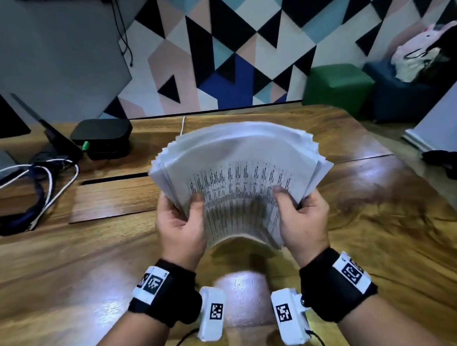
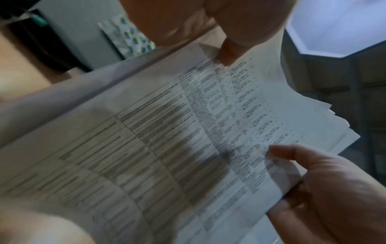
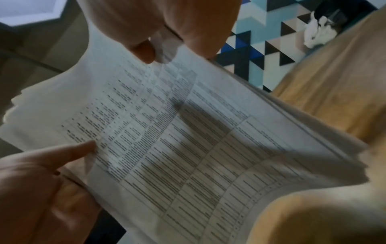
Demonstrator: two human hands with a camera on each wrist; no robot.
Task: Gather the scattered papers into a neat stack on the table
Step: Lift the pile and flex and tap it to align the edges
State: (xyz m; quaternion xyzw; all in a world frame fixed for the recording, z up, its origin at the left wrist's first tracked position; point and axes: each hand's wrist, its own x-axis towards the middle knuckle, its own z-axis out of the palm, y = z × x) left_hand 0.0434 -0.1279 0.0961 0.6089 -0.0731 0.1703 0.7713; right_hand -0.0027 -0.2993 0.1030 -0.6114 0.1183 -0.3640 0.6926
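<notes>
above wooden table (image 1: 94,259), left hand (image 1: 181,228) and right hand (image 1: 302,220) grip bowed paper stack (image 1: 237,167).

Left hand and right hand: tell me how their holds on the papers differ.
The left hand grips the left edge of the papers, the right hand the right edge. The left thumb lies a little farther in over the printed page than the right thumb. Shared: each hand has its thumb on top and its fingers underneath, and together they hold the bowed, fanned bundle above the table.
</notes>
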